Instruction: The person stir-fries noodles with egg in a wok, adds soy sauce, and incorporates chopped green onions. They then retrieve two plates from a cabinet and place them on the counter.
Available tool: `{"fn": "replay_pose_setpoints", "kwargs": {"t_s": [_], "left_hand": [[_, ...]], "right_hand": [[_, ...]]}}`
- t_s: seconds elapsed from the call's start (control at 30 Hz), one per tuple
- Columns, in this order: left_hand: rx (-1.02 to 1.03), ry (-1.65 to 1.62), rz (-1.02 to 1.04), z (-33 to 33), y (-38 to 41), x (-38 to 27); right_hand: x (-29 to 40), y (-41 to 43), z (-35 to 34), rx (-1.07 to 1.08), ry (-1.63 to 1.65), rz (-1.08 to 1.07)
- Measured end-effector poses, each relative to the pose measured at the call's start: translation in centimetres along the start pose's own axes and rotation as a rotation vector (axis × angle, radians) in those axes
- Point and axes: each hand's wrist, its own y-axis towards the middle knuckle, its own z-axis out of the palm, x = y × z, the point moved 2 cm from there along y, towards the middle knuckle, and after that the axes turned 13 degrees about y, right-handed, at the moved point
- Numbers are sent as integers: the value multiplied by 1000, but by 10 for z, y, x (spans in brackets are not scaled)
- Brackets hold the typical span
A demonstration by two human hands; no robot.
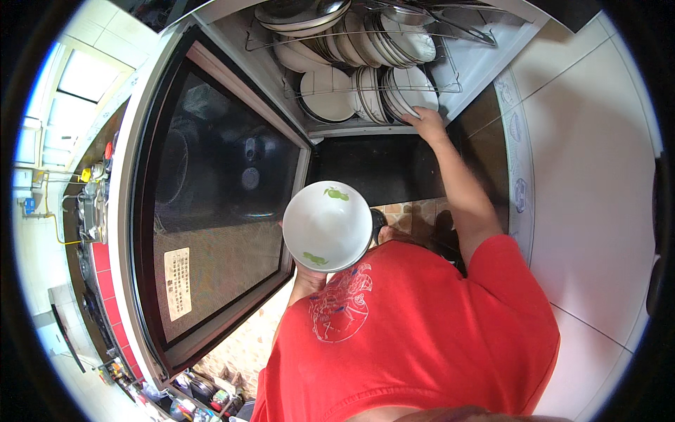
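Observation:
My left hand [310, 278] holds a white bowl [328, 227] with green apple prints from below, in front of my chest; most of its fingers are hidden under the bowl. My right hand [426, 122] reaches into an open cabinet and touches the lower edge of a white dish [415, 87] at the right end of the lower wire rack [372, 90]. Whether its fingers grip the dish cannot be told. More dishes stand on edge to its left, and a round white bowl [327, 95] sits at the left end. The upper rack holds further plates [364, 42].
The cabinet's door [221, 200], dark with a mesh pattern and a label bearing writing, stands open at the left. A metal pan [303, 11] and a long-handled utensil [464, 27] lie up top. A tiled wall [585, 158] rises at the right. A cluttered counter [95, 211] runs far left.

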Motion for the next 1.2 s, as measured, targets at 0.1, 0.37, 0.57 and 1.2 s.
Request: {"fn": "replay_pose_setpoints", "kwargs": {"t_s": [0.1,0.37,0.57,1.2], "left_hand": [[27,4,-3,5,-3,-2],[101,13,-23,11,-29,-5],[228,43,-82,15,-62,-11],[114,-166,93,-106,-212,12]], "right_hand": [[5,5,-13,43,17,9],[49,1,-34,180,-178,86],[110,-51,-60,169,-322,44],[158,-377,77,675,290,335]]}}
